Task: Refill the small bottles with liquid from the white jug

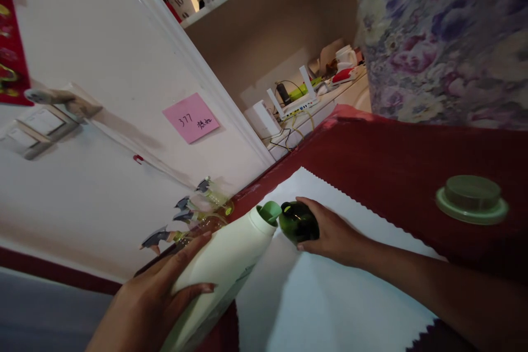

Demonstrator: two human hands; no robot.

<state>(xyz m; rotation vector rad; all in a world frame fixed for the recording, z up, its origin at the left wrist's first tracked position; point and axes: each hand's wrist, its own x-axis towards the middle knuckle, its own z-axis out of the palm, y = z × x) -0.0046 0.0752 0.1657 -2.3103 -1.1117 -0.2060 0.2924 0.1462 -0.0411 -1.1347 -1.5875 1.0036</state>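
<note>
Dark red tabletop [412, 157] bears white zigzag-edged sheet [350, 302]. Left hand [150, 300], from lower left: fingers grip tilted pale green plastic bottle [231, 253], its green cap [270, 211] just beside dark green rounded bottle [300, 224]. Right hand [334, 235], from right: fingers clasp the latter over sheet; contents of both indistinct.

The left hand [150, 292], right hand [335, 235] and right forearm [412, 268] are bare.

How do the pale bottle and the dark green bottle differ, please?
The pale bottle looks larger than the dark green bottle. The pale bottle is whitish green; the dark green bottle, much darker and shinier. The left hand holds the pale bottle, the right hand the dark green bottle. Both are hand-held, close together.
</note>
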